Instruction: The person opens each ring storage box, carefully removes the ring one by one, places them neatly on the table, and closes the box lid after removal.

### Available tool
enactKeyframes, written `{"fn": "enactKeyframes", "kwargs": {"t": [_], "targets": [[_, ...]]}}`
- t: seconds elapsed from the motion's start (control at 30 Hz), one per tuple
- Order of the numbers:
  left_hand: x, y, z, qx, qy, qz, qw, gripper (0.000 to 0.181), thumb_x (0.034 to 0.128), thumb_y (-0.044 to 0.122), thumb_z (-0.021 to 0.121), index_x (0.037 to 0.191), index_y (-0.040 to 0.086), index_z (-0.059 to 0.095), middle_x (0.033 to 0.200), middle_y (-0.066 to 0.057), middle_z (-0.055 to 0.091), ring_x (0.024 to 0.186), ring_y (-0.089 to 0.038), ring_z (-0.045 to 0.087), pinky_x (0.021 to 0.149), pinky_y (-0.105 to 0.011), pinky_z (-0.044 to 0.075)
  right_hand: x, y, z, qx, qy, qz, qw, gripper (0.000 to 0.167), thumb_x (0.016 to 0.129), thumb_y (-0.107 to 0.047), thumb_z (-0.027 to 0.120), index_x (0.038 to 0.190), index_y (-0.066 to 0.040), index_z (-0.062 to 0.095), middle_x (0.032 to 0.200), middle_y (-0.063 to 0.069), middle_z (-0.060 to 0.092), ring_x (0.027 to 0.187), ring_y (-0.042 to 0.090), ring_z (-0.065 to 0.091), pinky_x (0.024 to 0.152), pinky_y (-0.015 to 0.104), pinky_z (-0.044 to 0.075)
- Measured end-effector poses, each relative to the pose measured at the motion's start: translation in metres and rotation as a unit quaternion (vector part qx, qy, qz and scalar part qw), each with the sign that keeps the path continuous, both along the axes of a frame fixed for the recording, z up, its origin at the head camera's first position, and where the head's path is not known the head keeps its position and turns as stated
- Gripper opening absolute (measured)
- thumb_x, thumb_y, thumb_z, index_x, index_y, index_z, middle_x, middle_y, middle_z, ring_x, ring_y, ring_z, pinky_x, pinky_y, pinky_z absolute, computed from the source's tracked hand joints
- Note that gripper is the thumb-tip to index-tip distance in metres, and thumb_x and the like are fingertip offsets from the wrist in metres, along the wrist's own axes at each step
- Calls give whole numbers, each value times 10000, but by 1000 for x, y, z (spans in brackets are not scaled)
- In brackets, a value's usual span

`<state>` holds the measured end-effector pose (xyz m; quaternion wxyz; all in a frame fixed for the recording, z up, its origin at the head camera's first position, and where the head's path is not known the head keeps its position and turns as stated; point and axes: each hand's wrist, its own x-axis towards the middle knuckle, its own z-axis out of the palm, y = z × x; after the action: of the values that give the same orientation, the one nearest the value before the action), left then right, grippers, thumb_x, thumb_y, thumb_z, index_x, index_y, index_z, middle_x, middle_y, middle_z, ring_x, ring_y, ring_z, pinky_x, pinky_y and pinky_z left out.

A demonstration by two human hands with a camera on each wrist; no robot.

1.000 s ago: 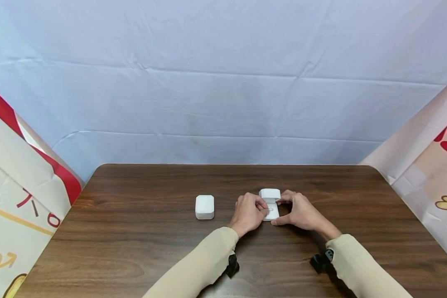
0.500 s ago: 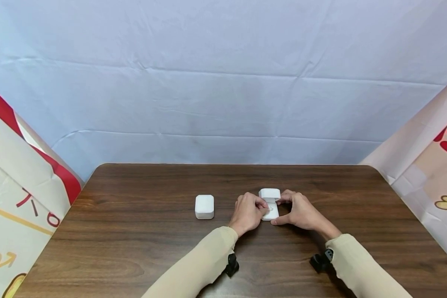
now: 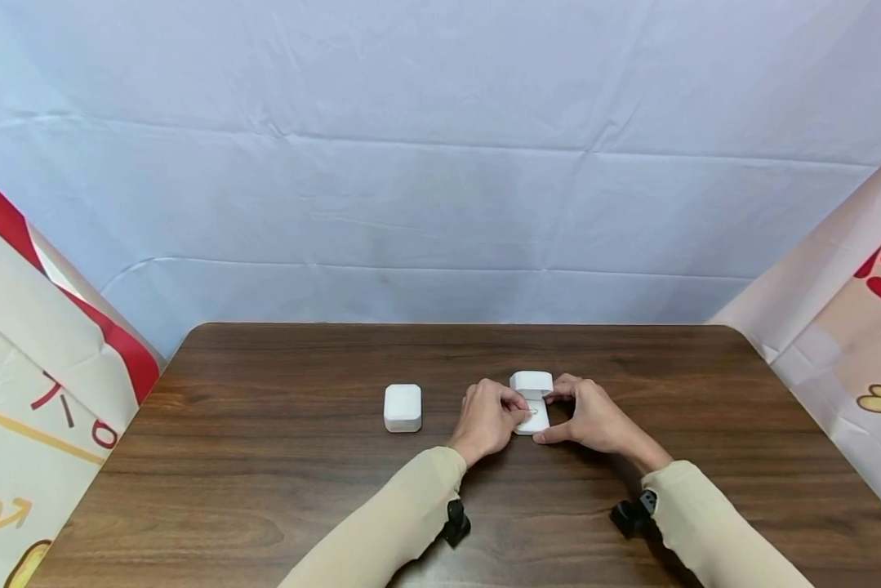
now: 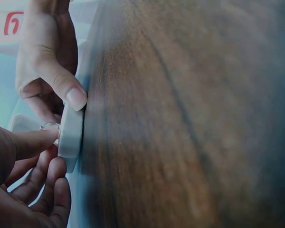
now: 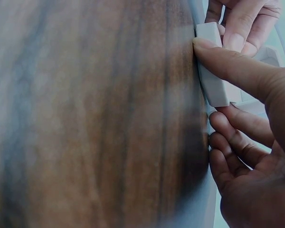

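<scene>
A white ring box [image 3: 531, 382] stands on the table with its lid raised, right of the middle. In its white cushion sits a small silver-coloured ring [image 3: 533, 412], also visible as a ring [image 4: 49, 126] beside the left thumb in the left wrist view. My left hand [image 3: 486, 418] comes from the left, with thumb and fingers pinching at the ring; the fingers partly cover it. On the opposite side my right hand [image 3: 594, 416] holds the box, thumb on the front edge of the base [image 5: 212, 76] and fingers along the side and back.
A second white box [image 3: 403, 408], closed, stands on the brown wooden table [image 3: 264, 474] left of the hands. A pale cloth [image 3: 440, 163] hangs behind the table. Printed sheets hang at both sides. Each forearm wears a black wrist camera [image 3: 456, 523].
</scene>
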<state>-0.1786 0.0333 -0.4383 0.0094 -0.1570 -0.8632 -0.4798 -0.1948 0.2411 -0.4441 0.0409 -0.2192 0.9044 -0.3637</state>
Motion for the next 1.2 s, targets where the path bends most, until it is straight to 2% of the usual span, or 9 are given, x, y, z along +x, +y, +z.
{"fn": "enactKeyframes", "kwargs": {"t": [0.6,0.9,1.2], "targets": [[0,-2,1,35,-126,86,9999,139,857,102,828,732,130,775,639,116,643,585,34,522,587,-176,434,0,-1,2,59,-21,87,9999,471,671,-284,973,1051,-124,746,996,-27,642,934,175,604,812,335,514],[2,0,13,20,-149,79,9999,122,859,136,832,744,138,791,623,130,640,592,25,532,589,-181,439,-1,0,3,86,-10,149,9999,431,689,-291,964,1022,-139,736,996,-33,642,924,180,603,797,319,505],[10,-3,19,142,-83,-2,9999,141,853,116,834,721,142,788,622,116,655,588,28,537,601,-184,450,-1,0,1,53,-31,172,9998,417,693,-296,962,1012,-151,736,994,-32,642,919,177,594,803,325,498]]}}
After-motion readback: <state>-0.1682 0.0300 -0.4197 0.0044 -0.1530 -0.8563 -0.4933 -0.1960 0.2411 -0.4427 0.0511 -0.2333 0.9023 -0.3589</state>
